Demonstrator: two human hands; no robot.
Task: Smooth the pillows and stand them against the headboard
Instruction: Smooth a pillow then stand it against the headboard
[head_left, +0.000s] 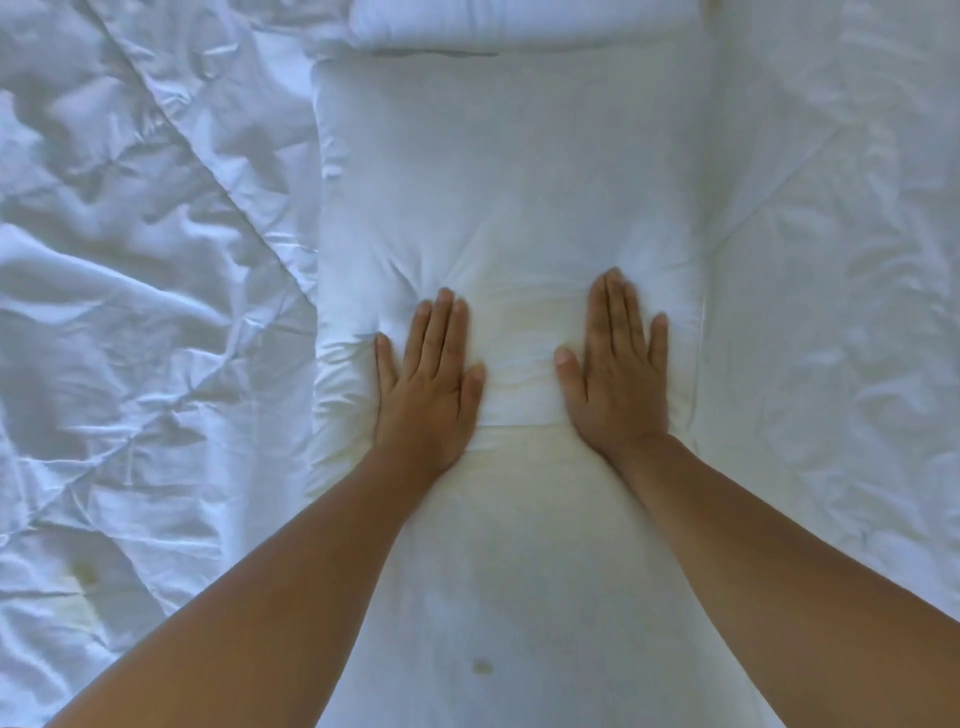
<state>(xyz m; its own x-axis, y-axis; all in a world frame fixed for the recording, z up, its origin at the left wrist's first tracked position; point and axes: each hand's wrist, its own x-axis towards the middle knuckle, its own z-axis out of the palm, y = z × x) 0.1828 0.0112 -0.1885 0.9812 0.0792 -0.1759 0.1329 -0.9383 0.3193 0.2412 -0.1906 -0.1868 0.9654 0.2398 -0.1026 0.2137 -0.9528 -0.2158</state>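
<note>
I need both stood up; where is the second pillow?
Head view, top centre: the second pillow lies just beyond the far end of the near pillow, which the left hand and right hand press.

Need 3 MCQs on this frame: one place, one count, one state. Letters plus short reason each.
1. Relative to the near pillow, the far pillow lies: A) beyond its far end B) stacked on it C) under it.
2. Hands touching the near pillow: A) none B) one C) two.
3. The fingers are: A) fisted B) straight and flat C) pinching a corner.
Key: 1 A, it sits at the top edge; 2 C, left hand and right hand both press it; 3 B, they lie flat on the cloth.
</note>
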